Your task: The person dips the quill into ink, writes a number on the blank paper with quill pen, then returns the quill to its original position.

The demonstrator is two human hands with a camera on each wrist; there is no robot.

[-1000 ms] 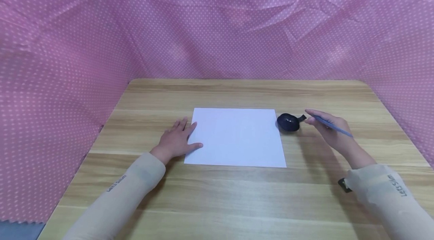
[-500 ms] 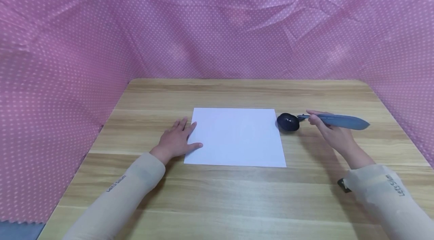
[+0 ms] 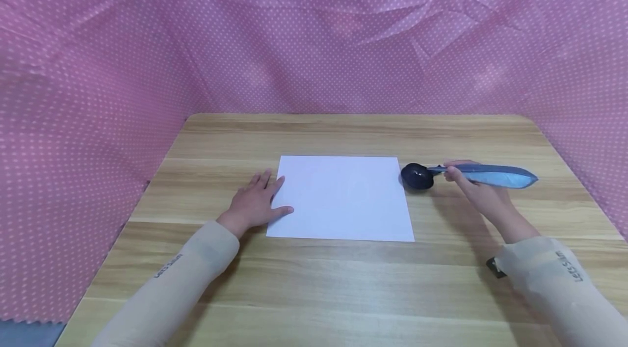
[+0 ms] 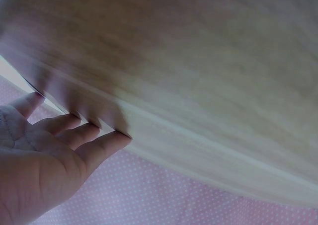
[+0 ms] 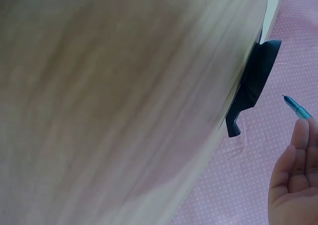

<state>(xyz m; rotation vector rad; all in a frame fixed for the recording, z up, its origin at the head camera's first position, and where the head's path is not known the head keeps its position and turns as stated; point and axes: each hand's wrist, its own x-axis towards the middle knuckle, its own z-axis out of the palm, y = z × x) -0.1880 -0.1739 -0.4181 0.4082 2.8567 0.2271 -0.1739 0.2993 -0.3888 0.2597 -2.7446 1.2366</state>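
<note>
My left hand [image 3: 250,204] lies flat with spread fingers at the left edge of a blank white sheet of paper [image 3: 343,200], thumb and index finger over its margin. On the right, my right hand [image 3: 485,202] pinches a blue feather quill pen [image 3: 500,176]. Its feather points right and its nib end reaches left toward a small black dish with a short handle [image 3: 417,177]. That dish stands at the paper's right edge. In the right wrist view the pen's dark tip and teal barrel [image 5: 296,107] stick out past the fingertips, above the table and apart from the dish [image 5: 261,73].
The wooden table [image 3: 314,281] carries the paper and dish. A pink dotted cloth [image 3: 314,36] hangs behind it and along both sides. A small black item [image 3: 496,267] shows at the right sleeve's cuff.
The quill pen has turned in my right hand: its feather has swung up to point right, and its nib end now overlaps the dish's handle. My left hand and the paper stay put.
</note>
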